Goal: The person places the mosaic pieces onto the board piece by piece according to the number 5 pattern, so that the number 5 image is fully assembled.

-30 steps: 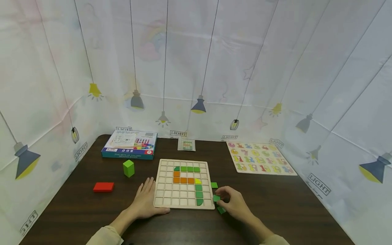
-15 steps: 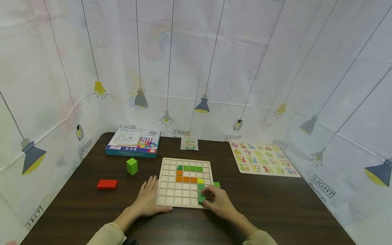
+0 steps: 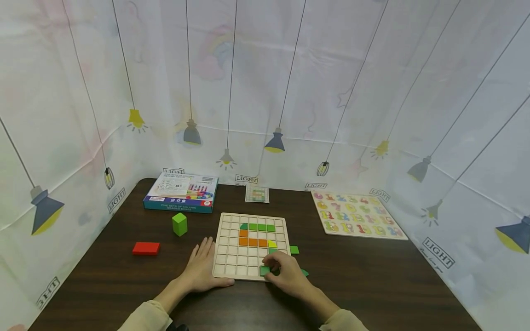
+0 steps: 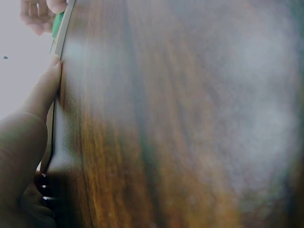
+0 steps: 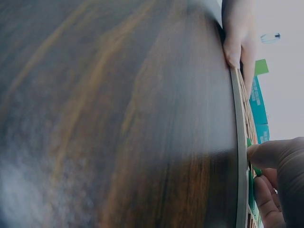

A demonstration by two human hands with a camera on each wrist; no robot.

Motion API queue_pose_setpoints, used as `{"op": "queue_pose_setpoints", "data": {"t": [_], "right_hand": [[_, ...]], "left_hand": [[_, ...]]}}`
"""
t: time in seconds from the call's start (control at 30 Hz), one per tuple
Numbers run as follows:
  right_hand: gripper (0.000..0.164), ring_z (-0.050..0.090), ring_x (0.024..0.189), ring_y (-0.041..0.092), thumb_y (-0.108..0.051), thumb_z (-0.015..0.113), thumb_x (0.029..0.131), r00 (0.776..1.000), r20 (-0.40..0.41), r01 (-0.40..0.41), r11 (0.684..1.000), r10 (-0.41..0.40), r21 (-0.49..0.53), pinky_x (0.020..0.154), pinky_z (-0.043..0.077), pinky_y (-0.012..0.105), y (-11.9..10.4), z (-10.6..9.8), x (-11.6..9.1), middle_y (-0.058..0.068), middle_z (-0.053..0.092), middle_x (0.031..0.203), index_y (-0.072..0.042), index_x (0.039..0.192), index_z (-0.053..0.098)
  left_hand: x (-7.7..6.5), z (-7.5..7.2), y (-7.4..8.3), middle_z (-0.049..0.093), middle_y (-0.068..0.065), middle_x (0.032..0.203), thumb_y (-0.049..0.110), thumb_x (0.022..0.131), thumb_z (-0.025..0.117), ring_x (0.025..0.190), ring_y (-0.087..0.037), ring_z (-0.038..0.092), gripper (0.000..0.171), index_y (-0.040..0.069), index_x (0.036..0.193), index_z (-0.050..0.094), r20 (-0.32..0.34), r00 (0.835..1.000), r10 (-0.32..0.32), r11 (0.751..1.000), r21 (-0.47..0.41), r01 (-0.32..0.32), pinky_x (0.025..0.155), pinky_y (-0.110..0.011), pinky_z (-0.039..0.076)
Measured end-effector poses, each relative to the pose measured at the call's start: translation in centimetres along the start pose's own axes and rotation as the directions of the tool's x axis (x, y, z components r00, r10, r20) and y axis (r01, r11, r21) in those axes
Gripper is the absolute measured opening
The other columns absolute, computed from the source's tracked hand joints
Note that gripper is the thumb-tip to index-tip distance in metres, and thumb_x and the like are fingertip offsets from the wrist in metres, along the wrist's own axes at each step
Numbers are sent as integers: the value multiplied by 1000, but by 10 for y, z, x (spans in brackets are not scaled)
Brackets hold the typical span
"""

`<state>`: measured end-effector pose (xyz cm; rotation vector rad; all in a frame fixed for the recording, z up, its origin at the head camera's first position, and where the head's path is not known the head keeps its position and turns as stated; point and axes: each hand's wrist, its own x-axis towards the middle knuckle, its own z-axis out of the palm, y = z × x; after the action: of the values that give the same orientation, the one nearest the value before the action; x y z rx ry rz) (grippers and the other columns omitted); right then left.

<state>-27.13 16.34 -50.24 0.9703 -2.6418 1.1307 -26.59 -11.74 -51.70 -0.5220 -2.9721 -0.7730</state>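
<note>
A pale wooden grid board (image 3: 237,250) lies on the dark table. On it sit green tiles (image 3: 262,227), orange tiles (image 3: 253,242) and a yellow tile (image 3: 272,244). My right hand (image 3: 289,275) is over the board's front right part and pinches a green square tile (image 3: 264,271) between thumb and fingers at the front row; part of the green column is hidden beneath it. My left hand (image 3: 201,266) rests beside the board's left edge, fingers straight, thumb (image 4: 46,85) along the front edge.
Loose green tiles (image 3: 294,250) lie right of the board. At left are a red block (image 3: 146,248) and a green block (image 3: 180,224). Behind stand a box (image 3: 180,193), a small pattern card (image 3: 257,194) and a number puzzle board (image 3: 356,216).
My right hand has moved left from beside the board onto its front right part, carrying a green tile to the front row. The left hand stays at the board's edge.
</note>
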Motion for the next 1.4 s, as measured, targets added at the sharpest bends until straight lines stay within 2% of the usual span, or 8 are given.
{"op": "queue_pose_setpoints", "data": {"t": [0.2,0.4,0.67,0.8,0.97,1.07,1.27,1.4], "right_hand": [[27,62,81,16,1,73,78,1000,8,16,1000,-16,4,69,52,25,-1,-1,0,5,63,96,-4,103,63],[27,63,85,16,1,73,78,1000,-2,25,1000,-25,13,71,52,25,-1,0,0,4,64,97,-5,103,63],[26,63,86,16,1,73,79,999,-47,23,999,-22,38,72,54,29,2,-4,-3,4,65,96,-4,103,64],[22,63,84,17,2,69,82,996,-87,-2,997,9,76,71,54,29,7,-12,-6,5,65,95,-3,103,65],[16,62,81,12,-3,69,85,990,-117,-73,995,81,74,68,53,27,15,-24,-16,-1,65,92,-7,100,66],[14,63,83,10,-5,69,86,986,-116,-108,991,117,79,71,53,26,20,-31,-23,-2,66,92,-9,99,66],[18,63,86,11,-1,70,83,978,-129,-160,986,163,37,74,53,27,26,-44,-38,-3,66,95,-9,99,66],[21,63,85,12,2,70,82,976,-142,-166,986,167,19,73,53,27,29,-52,-48,-1,66,94,-9,99,66]], "left_hand": [[2,5,-5,13,-26,153,74,67,65,141,-37,6,124,-8,147,16,2,1000,-5,1000,14,5,110,-54,6],[0,0,-1,14,-29,151,71,68,67,140,-40,7,123,-11,145,19,3,1000,8,1000,-21,-8,109,-57,6],[-1,-3,3,13,-27,152,73,68,65,141,-39,6,123,-10,146,18,33,999,-17,1000,12,17,110,-55,6],[0,-3,3,13,-27,152,72,68,65,141,-39,6,122,-10,146,18,31,999,-20,1000,14,20,110,-55,5],[1,-2,2,13,-27,152,71,69,66,141,-39,5,122,-10,146,18,32,999,-17,1000,14,16,110,-55,5],[1,-2,2,13,-27,152,72,69,66,141,-39,6,122,-10,146,18,32,999,-16,1000,10,16,110,-55,5],[1,0,0,13,-27,152,74,67,65,141,-38,6,124,-10,146,18,25,1000,-17,1000,9,17,110,-55,5],[2,2,-2,11,-26,153,75,67,63,141,-36,4,125,-8,147,15,28,999,-18,1000,12,18,110,-53,4]]}}
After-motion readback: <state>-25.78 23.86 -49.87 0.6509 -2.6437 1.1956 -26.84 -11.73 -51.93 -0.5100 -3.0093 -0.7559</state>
